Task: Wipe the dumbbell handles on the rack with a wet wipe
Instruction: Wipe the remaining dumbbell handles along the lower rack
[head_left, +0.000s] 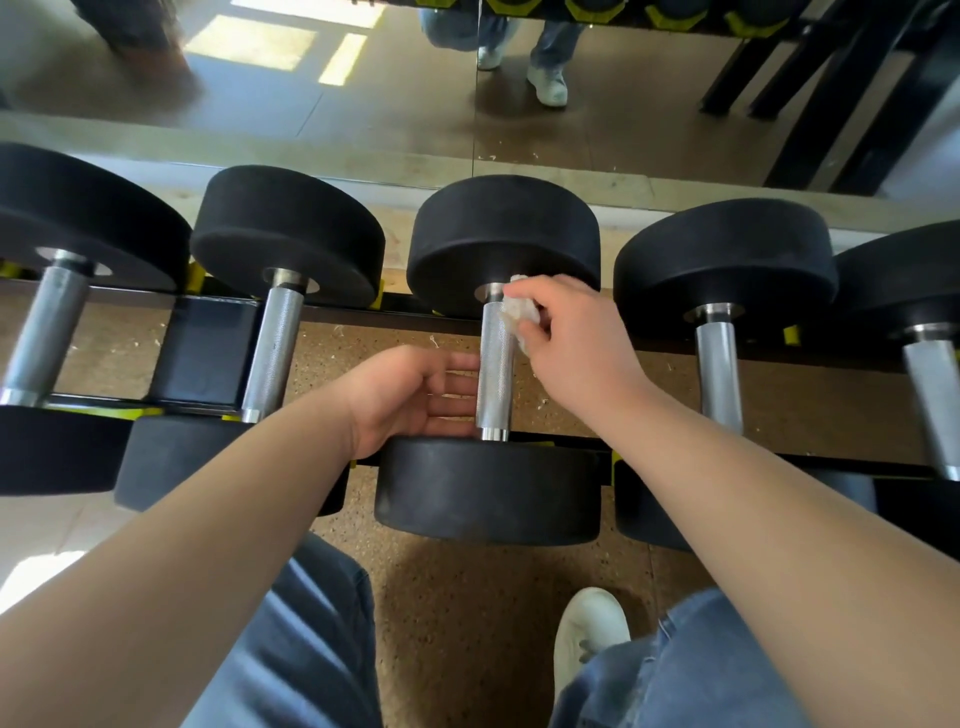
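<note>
Several black dumbbells with knurled steel handles lie side by side on a low black rack (649, 340). At the middle dumbbell's handle (494, 374), my right hand (576, 338) grips a crumpled white wet wipe (517, 312) and holds it against the handle's far end, by the far weight head. My left hand (415, 395) reaches in from the left with fingers straight, their tips touching the near part of the same handle just above the near weight head (488, 491).
Neighbouring handles stand to the left (272, 348) and right (719, 374). A mirror (363, 93) runs along the floor behind the rack. My knees in jeans and a white shoe (587, 639) are on the speckled brown floor in front.
</note>
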